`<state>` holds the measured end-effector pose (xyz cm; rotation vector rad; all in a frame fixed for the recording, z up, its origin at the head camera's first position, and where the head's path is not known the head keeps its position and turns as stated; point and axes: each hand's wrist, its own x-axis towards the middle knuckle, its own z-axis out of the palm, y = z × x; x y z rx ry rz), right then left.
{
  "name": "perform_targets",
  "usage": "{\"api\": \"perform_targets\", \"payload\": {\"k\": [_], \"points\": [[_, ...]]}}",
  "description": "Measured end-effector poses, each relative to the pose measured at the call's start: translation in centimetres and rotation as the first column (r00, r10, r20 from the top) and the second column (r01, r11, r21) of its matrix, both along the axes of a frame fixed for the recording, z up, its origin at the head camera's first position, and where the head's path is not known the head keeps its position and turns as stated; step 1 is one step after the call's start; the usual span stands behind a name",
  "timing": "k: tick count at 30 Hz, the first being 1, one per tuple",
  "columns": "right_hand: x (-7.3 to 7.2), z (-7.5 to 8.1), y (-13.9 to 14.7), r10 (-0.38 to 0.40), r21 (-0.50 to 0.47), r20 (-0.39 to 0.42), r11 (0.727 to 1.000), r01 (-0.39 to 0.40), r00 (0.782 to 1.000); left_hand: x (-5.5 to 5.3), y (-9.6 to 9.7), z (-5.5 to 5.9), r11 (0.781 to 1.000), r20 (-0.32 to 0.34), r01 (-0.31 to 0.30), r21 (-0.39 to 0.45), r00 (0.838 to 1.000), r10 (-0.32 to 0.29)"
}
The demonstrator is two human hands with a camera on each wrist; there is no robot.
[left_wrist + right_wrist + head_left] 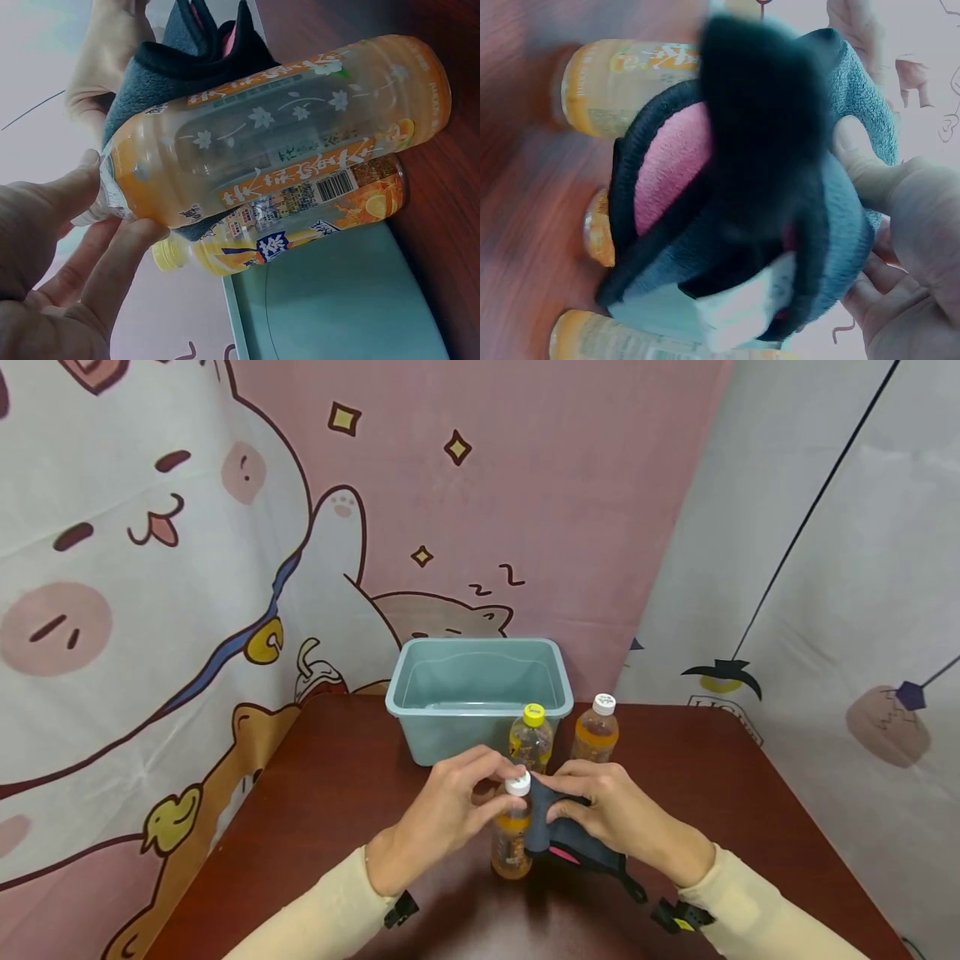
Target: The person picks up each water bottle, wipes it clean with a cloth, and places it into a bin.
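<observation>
Near white-capped bottle (512, 850) upright at the table (300, 827), in front of yellow-capped bottle (531, 742). Left grip (459, 793) clamped on its top; right grip (611, 802) pinching blue-grey cloth (538, 827) alongside. Working well likely means bottle steady, cloth flat to the curve.

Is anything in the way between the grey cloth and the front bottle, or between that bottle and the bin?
Nothing visible separates the grey cloth in the right hand from the front bottle; it sits right at the bottle's side. Between that bottle and the bin, though, stands the yellow-capped bottle, near the bin's right front.
</observation>
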<state>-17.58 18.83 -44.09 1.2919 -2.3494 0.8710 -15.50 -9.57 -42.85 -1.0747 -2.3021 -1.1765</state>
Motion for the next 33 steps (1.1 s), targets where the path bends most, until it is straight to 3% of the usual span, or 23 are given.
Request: {"api": "perform_targets", "payload": {"k": [13, 21, 25, 29, 33], "points": [[-0.9, -2.1, 0.4, 0.037, 0.102, 0.074, 0.994, -0.045, 0.997, 0.3, 0.2, 0.1, 1.000, -0.002, -0.003, 0.012, 1.000, 0.003], [-1.5, -3.7, -0.1, 0.049, 0.239, 0.212, 0.966, -0.100, 0.976, 0.4, 0.1, 0.0, 1.000, 0.017, -0.019, -0.006, 1.000, 0.019], [-1.8, -4.1, -0.4, 0.021, 0.315, 0.189, 0.946, -0.081, 0.982, 0.4, 0.1, 0.1, 1.000, 0.030, -0.022, -0.006, 0.999, 0.022], [-2.1, -4.7, -0.7, 0.003, 0.412, 0.143, 0.909, -0.062, 0.990, 0.3, 0.0, 0.1, 1.000, 0.038, -0.021, -0.003, 0.999, 0.021], [-2.1, -5.5, -0.9, 0.004, 0.445, 0.121, 0.894, -0.058, 0.993, 0.3, 0.1, 0.0, 1.000, 0.038, -0.016, 0.001, 0.999, 0.016]]}}
